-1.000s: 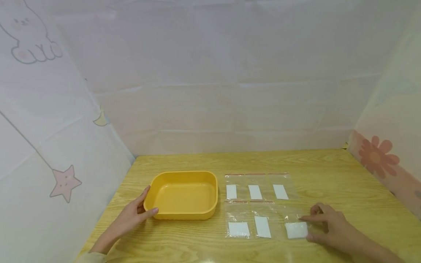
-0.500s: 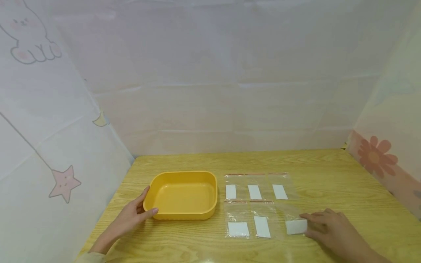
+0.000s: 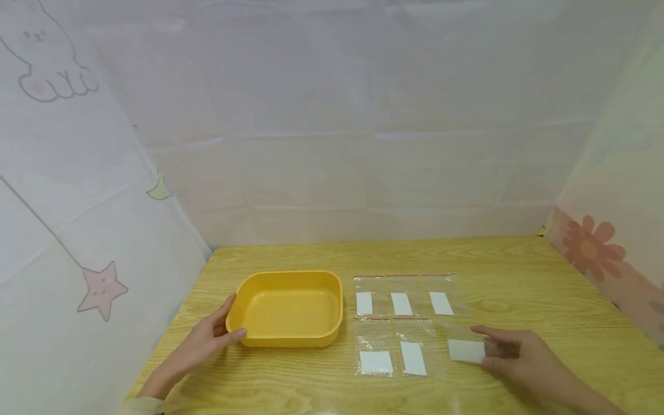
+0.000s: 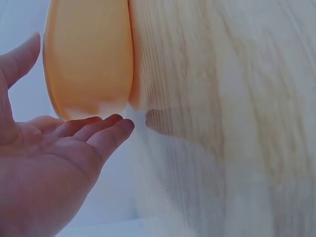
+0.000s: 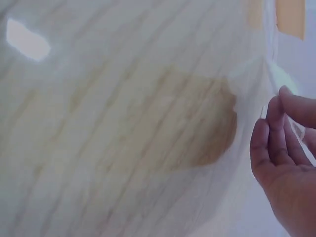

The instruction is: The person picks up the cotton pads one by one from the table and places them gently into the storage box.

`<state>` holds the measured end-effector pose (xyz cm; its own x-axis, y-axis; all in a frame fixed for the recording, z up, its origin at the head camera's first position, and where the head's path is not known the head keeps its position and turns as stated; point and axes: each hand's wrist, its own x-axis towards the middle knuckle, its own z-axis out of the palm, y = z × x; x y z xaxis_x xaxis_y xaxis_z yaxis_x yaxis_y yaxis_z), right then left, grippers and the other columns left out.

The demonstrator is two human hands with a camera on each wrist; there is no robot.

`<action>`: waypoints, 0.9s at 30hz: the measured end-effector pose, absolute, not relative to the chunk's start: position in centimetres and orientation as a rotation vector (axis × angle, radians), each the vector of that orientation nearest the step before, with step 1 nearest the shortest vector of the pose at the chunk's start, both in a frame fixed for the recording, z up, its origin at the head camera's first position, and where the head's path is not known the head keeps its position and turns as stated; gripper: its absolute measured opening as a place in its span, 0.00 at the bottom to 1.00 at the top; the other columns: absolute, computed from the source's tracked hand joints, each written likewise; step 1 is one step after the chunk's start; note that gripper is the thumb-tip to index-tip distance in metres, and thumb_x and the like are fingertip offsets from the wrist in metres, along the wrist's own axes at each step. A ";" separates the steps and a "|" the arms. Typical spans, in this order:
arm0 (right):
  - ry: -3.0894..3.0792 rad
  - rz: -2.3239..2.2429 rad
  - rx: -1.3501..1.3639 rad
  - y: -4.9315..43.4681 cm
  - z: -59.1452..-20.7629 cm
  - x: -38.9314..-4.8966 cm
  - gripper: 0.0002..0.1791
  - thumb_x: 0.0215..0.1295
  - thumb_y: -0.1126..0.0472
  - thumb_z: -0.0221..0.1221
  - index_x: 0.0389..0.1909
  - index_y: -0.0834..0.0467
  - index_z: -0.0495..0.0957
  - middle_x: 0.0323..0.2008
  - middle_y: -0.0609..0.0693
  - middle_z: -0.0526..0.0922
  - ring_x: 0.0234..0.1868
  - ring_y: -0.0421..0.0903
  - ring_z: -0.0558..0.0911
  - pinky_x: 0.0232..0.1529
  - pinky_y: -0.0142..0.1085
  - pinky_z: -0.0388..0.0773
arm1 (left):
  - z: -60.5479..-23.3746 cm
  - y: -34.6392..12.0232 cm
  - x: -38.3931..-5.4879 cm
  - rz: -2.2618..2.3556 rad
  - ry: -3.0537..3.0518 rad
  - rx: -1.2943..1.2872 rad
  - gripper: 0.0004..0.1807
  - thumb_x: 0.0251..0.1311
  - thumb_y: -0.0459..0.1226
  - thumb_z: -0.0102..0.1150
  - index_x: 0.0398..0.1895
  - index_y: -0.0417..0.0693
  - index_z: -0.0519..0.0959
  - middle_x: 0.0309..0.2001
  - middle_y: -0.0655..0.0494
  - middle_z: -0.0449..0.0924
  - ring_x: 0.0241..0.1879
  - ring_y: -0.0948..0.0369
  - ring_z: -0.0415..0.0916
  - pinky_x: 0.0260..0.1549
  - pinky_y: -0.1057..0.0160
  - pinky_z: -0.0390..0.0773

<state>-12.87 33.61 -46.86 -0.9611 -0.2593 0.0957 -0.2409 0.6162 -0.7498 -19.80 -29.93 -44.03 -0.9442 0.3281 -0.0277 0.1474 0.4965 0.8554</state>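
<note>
My left hand [image 3: 202,340] rests at the left end of a yellow plastic tub [image 3: 323,340]. In the left wrist view, its slightly bent fingers [image 4: 111,136] lie against the tub's end wall, and the thumb stands apart. My right hand [image 3: 531,357] pinches a clear zip bag with a white rectangular piece [image 3: 466,350] in it, at the right of the front row. The right wrist view shows the bag's film [image 5: 271,81] between thumb and fingers. Beside it lie two more such bags, one with an upright white piece [image 3: 413,358], the other with a sideways one [image 3: 376,362].
Behind them is a back row of three clear bags with red seals, each with a white piece [image 3: 402,304]. Everything lies on a wood-grain table [image 3: 290,383]. A pale sheet [image 3: 358,173] walls off the back, and printed sheets stand at both sides.
My right hand has gone from touching the front right bag to gripping its right side, and the bag's white piece has tilted and risen slightly. My left hand has stayed at the tub.
</note>
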 end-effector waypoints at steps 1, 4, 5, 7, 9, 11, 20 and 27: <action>2.779 -1.338 -0.481 33.8 -47.0 -13.0 0.29 0.64 0.66 0.74 0.66 0.67 0.80 0.55 0.62 0.86 0.47 0.30 0.83 0.40 0.28 0.83 | -44.0 -30.1 -19.9 1.465 2.520 0.428 0.51 0.74 0.40 0.65 0.85 0.36 0.42 0.80 0.29 0.49 0.71 0.37 0.68 0.58 0.61 0.80; 2.694 -1.455 -0.614 34.2 -47.3 -13.4 0.30 0.66 0.69 0.71 0.69 0.62 0.79 0.61 0.45 0.84 0.51 0.28 0.81 0.42 0.26 0.83 | -44.0 -30.3 -20.1 1.525 2.454 0.460 0.50 0.74 0.37 0.65 0.85 0.36 0.41 0.80 0.27 0.46 0.71 0.35 0.67 0.57 0.64 0.80; 2.649 -1.496 -0.657 34.3 -47.3 -13.5 0.30 0.66 0.71 0.70 0.70 0.60 0.79 0.62 0.39 0.82 0.52 0.29 0.81 0.43 0.26 0.82 | -44.0 -30.4 -20.1 1.532 2.445 0.465 0.50 0.74 0.37 0.65 0.85 0.36 0.41 0.80 0.27 0.46 0.71 0.35 0.67 0.57 0.64 0.80; 2.547 -1.575 -0.734 34.4 -47.2 -13.8 0.31 0.68 0.73 0.67 0.72 0.61 0.76 0.62 0.30 0.79 0.55 0.31 0.81 0.45 0.27 0.83 | -44.1 -30.5 -20.2 1.540 2.431 0.479 0.50 0.74 0.37 0.65 0.85 0.36 0.41 0.80 0.27 0.46 0.71 0.35 0.66 0.57 0.65 0.79; 2.448 -1.634 -0.745 34.3 -46.6 -14.0 0.32 0.70 0.74 0.65 0.74 0.65 0.72 0.64 0.30 0.79 0.58 0.31 0.80 0.49 0.27 0.82 | -44.1 -30.5 -20.2 1.546 2.422 0.496 0.50 0.74 0.37 0.65 0.85 0.36 0.41 0.80 0.26 0.46 0.71 0.34 0.66 0.56 0.66 0.79; 2.381 -1.661 -0.728 34.0 -45.7 -14.1 0.32 0.72 0.73 0.63 0.75 0.69 0.68 0.67 0.31 0.77 0.62 0.29 0.76 0.52 0.26 0.80 | -44.1 -30.6 -20.3 1.553 2.413 0.515 0.50 0.75 0.36 0.64 0.85 0.35 0.40 0.80 0.26 0.45 0.71 0.34 0.66 0.56 0.66 0.79; 2.178 -1.714 -0.652 30.2 -41.0 -16.1 0.35 0.77 0.68 0.60 0.82 0.61 0.61 0.74 0.37 0.71 0.64 0.29 0.75 0.59 0.30 0.78 | -44.1 -30.6 -20.1 1.557 2.369 0.514 0.51 0.76 0.37 0.63 0.85 0.36 0.37 0.79 0.25 0.44 0.69 0.34 0.69 0.55 0.64 0.81; 2.100 -1.734 -0.680 25.6 -39.0 -18.5 0.40 0.74 0.67 0.64 0.83 0.61 0.58 0.80 0.60 0.62 0.44 0.43 0.81 0.56 0.40 0.83 | -44.1 -30.6 -20.1 1.558 2.364 0.478 0.51 0.75 0.36 0.63 0.85 0.36 0.37 0.78 0.24 0.47 0.68 0.34 0.71 0.55 0.63 0.82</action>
<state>-18.52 25.64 -38.97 -0.8304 -0.5553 0.0456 -0.1501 0.1440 -0.9781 -20.09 -30.58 -44.06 -0.9093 0.4140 -0.0421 0.1245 0.3672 0.9218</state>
